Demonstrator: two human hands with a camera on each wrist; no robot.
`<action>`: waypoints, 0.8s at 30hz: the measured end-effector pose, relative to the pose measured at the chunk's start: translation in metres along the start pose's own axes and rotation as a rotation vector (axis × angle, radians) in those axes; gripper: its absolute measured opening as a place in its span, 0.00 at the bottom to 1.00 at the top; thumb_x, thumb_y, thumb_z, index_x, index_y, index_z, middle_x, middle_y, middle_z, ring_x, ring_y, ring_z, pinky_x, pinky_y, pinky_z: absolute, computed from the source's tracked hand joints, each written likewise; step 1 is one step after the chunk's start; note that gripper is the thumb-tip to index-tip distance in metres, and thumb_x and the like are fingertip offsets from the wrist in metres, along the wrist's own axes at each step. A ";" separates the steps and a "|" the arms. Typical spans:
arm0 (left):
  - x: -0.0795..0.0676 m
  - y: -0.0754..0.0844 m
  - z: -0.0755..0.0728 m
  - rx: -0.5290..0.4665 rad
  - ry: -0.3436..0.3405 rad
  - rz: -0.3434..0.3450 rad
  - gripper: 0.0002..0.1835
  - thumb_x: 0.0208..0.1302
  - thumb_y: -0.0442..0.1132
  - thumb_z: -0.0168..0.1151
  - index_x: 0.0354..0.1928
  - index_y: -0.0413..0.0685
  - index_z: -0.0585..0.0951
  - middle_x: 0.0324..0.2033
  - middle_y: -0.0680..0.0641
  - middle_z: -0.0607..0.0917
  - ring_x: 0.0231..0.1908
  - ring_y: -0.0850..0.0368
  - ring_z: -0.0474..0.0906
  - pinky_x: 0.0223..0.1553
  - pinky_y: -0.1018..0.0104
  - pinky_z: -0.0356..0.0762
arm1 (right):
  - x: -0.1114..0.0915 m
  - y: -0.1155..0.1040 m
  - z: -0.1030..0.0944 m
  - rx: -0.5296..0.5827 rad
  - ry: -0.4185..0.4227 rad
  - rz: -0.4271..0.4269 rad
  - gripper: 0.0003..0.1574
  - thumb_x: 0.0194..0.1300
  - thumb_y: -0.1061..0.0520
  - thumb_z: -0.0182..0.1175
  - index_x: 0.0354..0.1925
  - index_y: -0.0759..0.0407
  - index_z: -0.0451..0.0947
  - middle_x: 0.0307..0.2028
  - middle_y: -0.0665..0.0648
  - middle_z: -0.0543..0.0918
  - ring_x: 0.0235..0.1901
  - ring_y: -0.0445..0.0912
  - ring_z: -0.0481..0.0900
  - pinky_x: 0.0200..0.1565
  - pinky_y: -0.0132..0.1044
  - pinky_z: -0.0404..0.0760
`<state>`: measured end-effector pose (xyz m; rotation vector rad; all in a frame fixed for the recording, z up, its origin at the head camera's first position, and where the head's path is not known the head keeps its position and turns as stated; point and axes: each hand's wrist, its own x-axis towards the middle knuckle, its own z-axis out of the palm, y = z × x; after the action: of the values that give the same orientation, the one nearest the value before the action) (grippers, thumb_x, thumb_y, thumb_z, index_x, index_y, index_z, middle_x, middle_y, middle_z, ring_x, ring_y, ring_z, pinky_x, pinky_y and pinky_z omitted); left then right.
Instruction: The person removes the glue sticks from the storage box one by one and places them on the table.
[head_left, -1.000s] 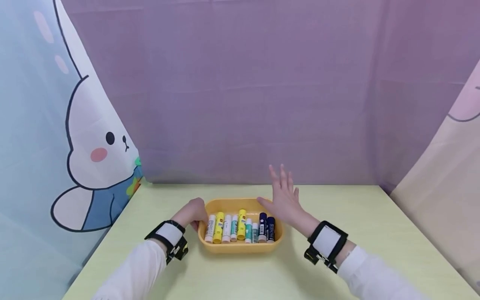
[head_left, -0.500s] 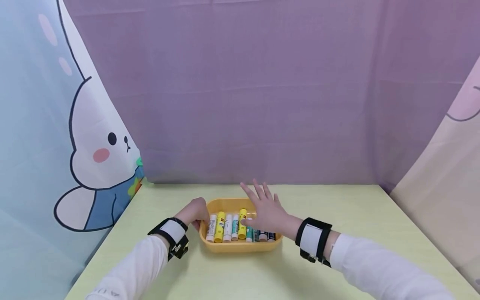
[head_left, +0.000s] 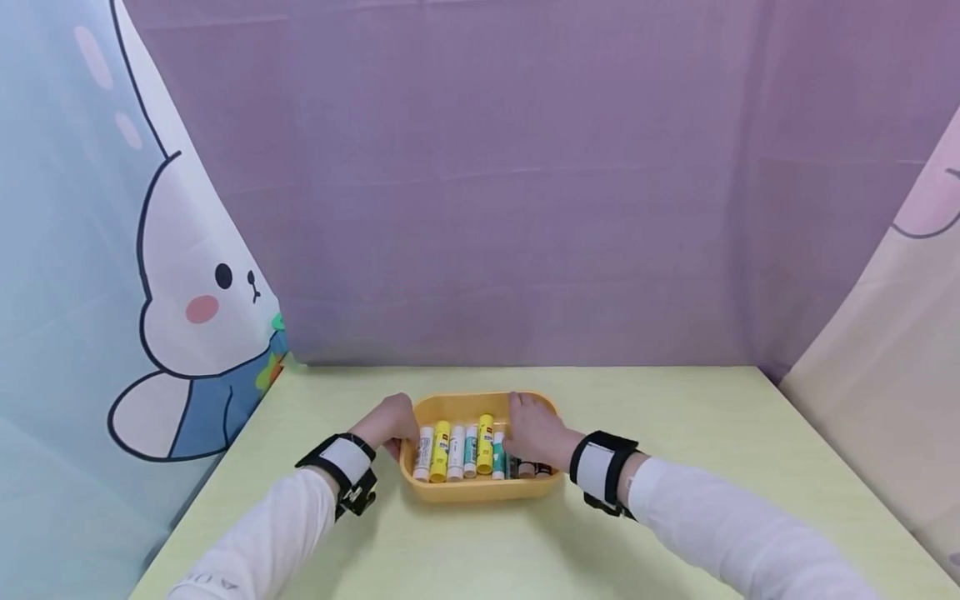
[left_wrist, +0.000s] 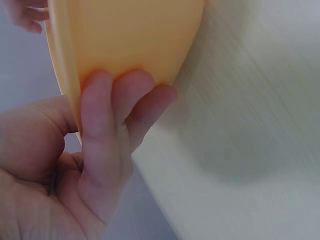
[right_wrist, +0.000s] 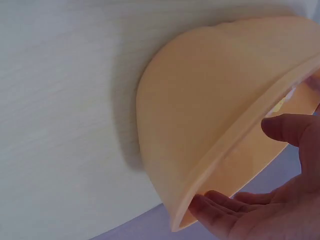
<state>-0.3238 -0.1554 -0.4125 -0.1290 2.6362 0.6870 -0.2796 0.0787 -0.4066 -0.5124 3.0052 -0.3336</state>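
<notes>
A yellow-orange plastic basket (head_left: 483, 493) stands on the table, with several glue sticks lying side by side in it. Yellow glue sticks (head_left: 439, 454), white ones (head_left: 456, 454) and a teal one (head_left: 498, 458) show from above. My left hand (head_left: 393, 419) grips the basket's left end, thumb inside the rim and fingers against the outer wall. Over the right end hangs my right hand (head_left: 538, 433), hiding most of the dark sticks there. In the right wrist view its fingertips dip inside the rim, thumb and fingers apart, nothing visible between them.
The pale yellow-green table (head_left: 450, 554) runs back to a purple cloth (head_left: 510, 208). A blue curtain with a rabbit print (head_left: 210, 317) hangs on the left, a beige one (head_left: 892, 375) on the right. Each wrist wears a strapped-on camera.
My right hand has come left and down from beyond the basket's right end to inside its rim, its spread fingers now bent. The left hand keeps its grip.
</notes>
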 end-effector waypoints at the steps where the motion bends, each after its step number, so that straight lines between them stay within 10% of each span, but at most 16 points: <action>1: 0.000 0.000 0.000 -0.003 -0.001 -0.002 0.19 0.51 0.24 0.64 0.45 0.28 0.71 0.27 0.39 0.78 0.16 0.51 0.81 0.18 0.65 0.82 | 0.002 0.000 0.000 -0.019 -0.003 0.008 0.40 0.61 0.53 0.61 0.64 0.72 0.59 0.58 0.69 0.70 0.56 0.59 0.72 0.57 0.50 0.75; 13: -0.003 0.006 -0.002 0.021 0.001 -0.010 0.16 0.51 0.24 0.64 0.42 0.29 0.72 0.26 0.39 0.79 0.16 0.51 0.81 0.18 0.65 0.82 | 0.025 0.013 0.020 -0.064 -0.022 0.076 0.10 0.59 0.57 0.63 0.34 0.64 0.76 0.28 0.56 0.75 0.28 0.47 0.71 0.34 0.39 0.77; 24: -0.001 0.007 -0.001 0.040 0.009 -0.027 0.14 0.51 0.24 0.64 0.41 0.31 0.73 0.26 0.40 0.79 0.16 0.51 0.81 0.18 0.65 0.81 | 0.032 0.017 0.027 -0.091 -0.028 0.079 0.12 0.59 0.56 0.63 0.24 0.62 0.74 0.20 0.54 0.72 0.19 0.44 0.70 0.23 0.33 0.69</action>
<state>-0.3249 -0.1499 -0.4081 -0.1566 2.6501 0.6252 -0.3116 0.0780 -0.4382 -0.4007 3.0142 -0.1833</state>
